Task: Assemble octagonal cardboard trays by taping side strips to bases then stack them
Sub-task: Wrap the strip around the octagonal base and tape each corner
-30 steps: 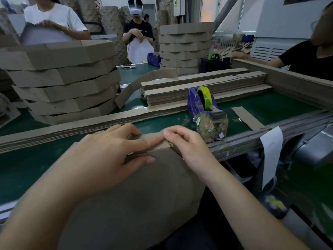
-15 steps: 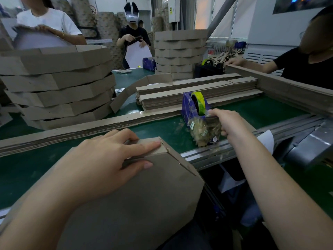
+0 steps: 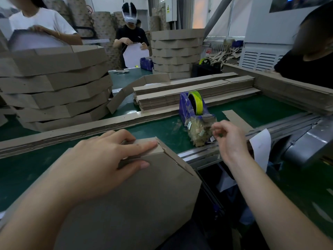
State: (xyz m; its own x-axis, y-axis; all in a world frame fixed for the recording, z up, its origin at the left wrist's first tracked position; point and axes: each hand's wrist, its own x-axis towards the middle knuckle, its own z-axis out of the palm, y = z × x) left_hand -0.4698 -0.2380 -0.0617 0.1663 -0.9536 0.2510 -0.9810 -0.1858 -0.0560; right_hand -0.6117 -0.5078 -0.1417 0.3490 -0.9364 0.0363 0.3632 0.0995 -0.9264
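Note:
A brown cardboard octagonal base (image 3: pixel 135 204) leans tilted against me at the table's near edge. Along its top edge runs a folded side strip (image 3: pixel 146 144). My left hand (image 3: pixel 100 159) holds that edge, with the fingers laid over the strip and the thumb on the base's face. My right hand (image 3: pixel 228 138) hovers beside the front of the purple tape dispenser (image 3: pixel 187 107). Its thumb and fingers pinch together on a short piece of clear tape, which is blurred and barely visible.
A tall stack of finished trays (image 3: pixel 54 87) stands at the left and another stack (image 3: pixel 176 51) at the back. Flat strip piles (image 3: pixel 189 94) and a long strip bundle (image 3: pixel 72 130) lie across the green table (image 3: pixel 261 109). Three people work around it. A metal rail (image 3: pixel 270 130) edges the right.
My right hand left the strip's corner, reached to the tape dispenser, and has now drawn back slightly from it with pinched fingers. My left hand kept its hold on the tray edge.

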